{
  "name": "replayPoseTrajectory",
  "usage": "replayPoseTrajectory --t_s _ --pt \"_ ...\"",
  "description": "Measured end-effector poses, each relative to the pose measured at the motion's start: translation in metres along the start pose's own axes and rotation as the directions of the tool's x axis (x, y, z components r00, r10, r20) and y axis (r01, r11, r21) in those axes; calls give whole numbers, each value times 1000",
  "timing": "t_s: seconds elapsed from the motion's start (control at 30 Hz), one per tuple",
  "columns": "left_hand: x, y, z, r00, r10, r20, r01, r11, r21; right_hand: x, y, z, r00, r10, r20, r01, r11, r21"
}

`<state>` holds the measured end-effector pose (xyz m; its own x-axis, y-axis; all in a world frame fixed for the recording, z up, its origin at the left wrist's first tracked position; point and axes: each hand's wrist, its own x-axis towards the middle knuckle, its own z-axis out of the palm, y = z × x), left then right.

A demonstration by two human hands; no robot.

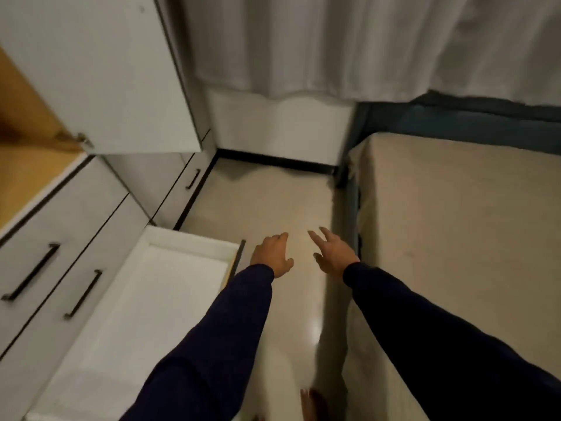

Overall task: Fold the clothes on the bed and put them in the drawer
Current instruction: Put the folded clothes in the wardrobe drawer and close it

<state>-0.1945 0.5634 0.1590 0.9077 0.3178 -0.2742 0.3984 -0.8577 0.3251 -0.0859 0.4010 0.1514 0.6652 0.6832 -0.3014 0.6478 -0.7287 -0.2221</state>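
Observation:
A white drawer (194, 242) stands pulled out at the lower left, and its white inside shows no clothes. The bed (455, 238) with a beige sheet fills the right side; the part in view carries no clothes. My left hand (271, 255) hangs over the floor just right of the drawer's front corner, fingers relaxed and holding nothing. My right hand (332, 253) is stretched out beside it, close to the bed's edge, fingers spread and empty. Both arms wear dark sleeves.
A white cabinet with black-handled drawers (39, 268) runs along the left, with an open white door (100, 71) above. A strip of shiny beige floor (273, 202) lies between drawer and bed. Grey curtains (334, 41) hang at the back. My foot (312, 405) shows at the bottom.

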Motion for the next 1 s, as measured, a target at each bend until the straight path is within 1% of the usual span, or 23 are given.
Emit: replayPoseTrajectory --t_s 0.03,0.07,0.13,0.2,0.3,0.33,0.43,0.5,0.63,0.7,0.77,0.9,1.0 --pt "-2 17 -14 999 40 11 -41 999 12 -18 10 -17 998 58 -22 -57 998 19" --pt "-5 39 -29 993 118 17 -119 992 36 -45 24 -34 989 136 -53 -133 990 47" --pt "-3 67 -47 983 184 20 -185 980 76 -79 51 -59 969 226 -103 -217 972 93" --pt "-4 104 -63 960 278 35 -280 952 122 -125 79 -78 926 349 -142 -325 931 165" --pt "-5 167 -70 903 425 61 -429 887 168 -194 117 -88 831 523 -189 -487 848 209" --pt "-4 176 -71 898 435 60 -439 884 159 -202 123 -87 819 540 -193 -500 837 223" --pt "-16 251 -58 817 565 111 -576 795 191 -274 157 -84 702 684 -199 -626 726 285" --pt "-30 302 -41 742 651 159 -670 716 198 -325 181 -73 607 770 -195 -696 634 337" --pt "-59 383 -8 618 748 244 -786 584 201 -413 217 -51 449 880 -158 -738 464 490" --pt "-72 429 16 551 782 292 -834 511 207 -462 242 -29 344 930 -132 -753 357 553" --pt "-81 464 39 502 801 325 -865 461 198 -504 263 -6 264 960 -87 -756 262 600" --pt "-103 519 89 433 800 416 -901 390 189 -583 297 42 130 991 33 -738 75 671" --pt "-117 562 121 397 790 467 -917 352 185 -622 321 76 72 993 91 -704 -14 710"
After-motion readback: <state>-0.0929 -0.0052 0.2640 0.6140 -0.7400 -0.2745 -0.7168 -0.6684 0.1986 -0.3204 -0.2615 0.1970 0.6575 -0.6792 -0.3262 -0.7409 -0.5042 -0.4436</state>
